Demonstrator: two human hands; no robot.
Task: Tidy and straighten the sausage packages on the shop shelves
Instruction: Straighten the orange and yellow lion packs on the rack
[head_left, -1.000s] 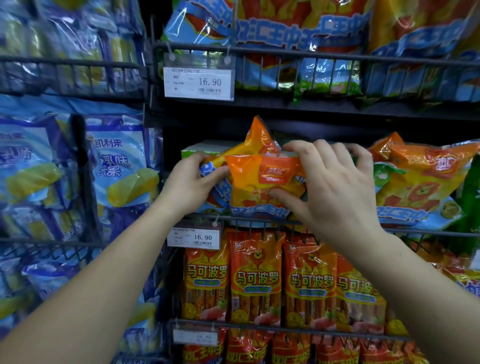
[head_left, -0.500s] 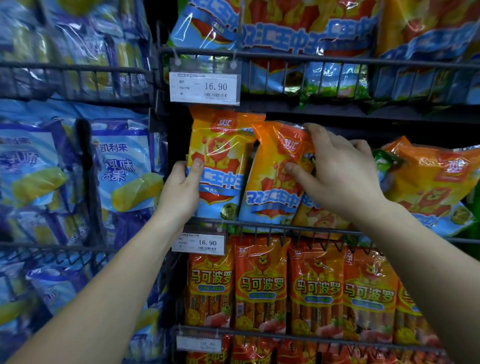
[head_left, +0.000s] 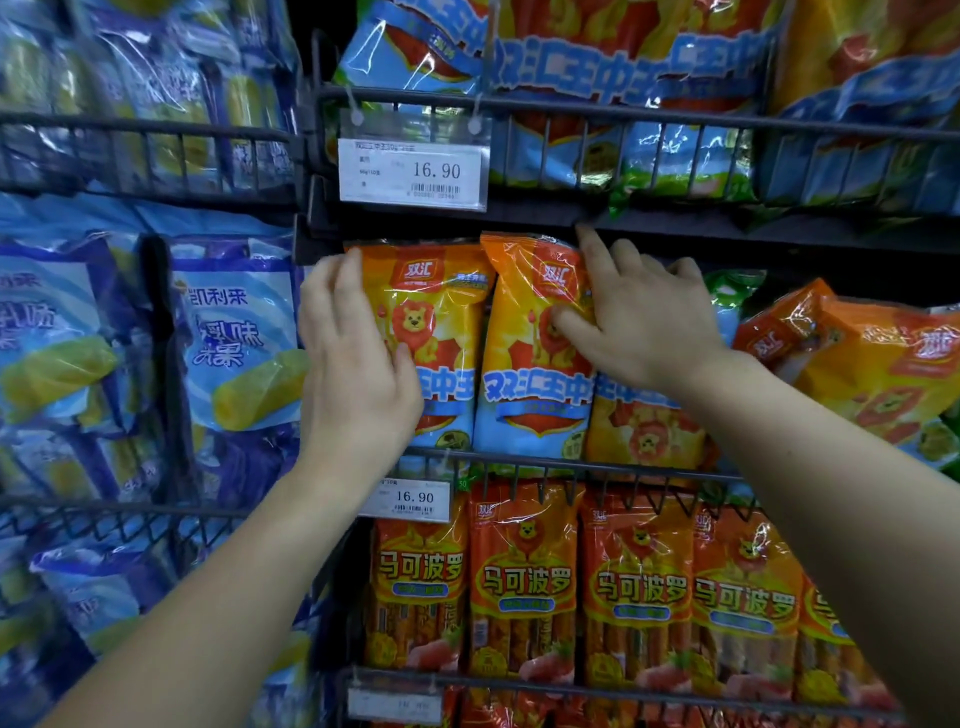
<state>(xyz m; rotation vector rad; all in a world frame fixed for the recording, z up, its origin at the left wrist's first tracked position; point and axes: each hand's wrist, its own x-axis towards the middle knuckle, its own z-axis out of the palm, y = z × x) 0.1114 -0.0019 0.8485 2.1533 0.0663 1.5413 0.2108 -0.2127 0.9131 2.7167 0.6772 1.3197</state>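
Standing upright: left pack (head_left: 436, 332) against flat left grip (head_left: 353, 364), right pack (head_left: 524, 374) seemingly pinched by right grip (head_left: 644, 322)

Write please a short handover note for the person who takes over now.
Left hand: flat against the left package, steadying it.
Right hand: holds the second package at its right edge, thumb on the front.
Done: both stand upright, side by side on the middle shelf.
Left: the orange packages to the right lie tilted; straighten them.
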